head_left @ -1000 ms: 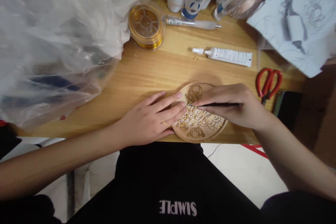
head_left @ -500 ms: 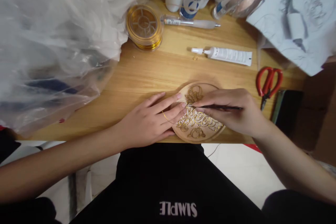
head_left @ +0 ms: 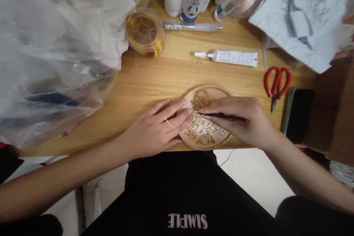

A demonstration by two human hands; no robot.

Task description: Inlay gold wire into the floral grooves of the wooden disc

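Note:
A round wooden plaque (head_left: 217, 94) lies at the table's front edge, with gold wire outlines of flowers and curls (head_left: 206, 123) across its face. My left hand (head_left: 159, 127) rests flat at its left side, fingers stretched out and fingertips touching the plaque. A thin strand of gold wire (head_left: 167, 122) crosses the fingers of that hand. Pinched in my right hand (head_left: 243, 118) are slim black tweezers (head_left: 229, 117). Their tip meets the wire pattern close to my left fingertips. My right hand covers part of the plaque's right side.
Behind the plaque lie a white glue tube (head_left: 235, 58), a pen (head_left: 193, 27) and a spool of gold wire (head_left: 144, 33). Red-handled pliers (head_left: 277, 84) and a dark phone (head_left: 298, 116) are at the right. Plastic bags (head_left: 55, 51) crowd the left; bottles (head_left: 193, 0) stand behind.
The view has shifted slightly, so the table things appear farther left. Both hands keep nearly the same place on the plaque, and the tweezers stay in my right hand.

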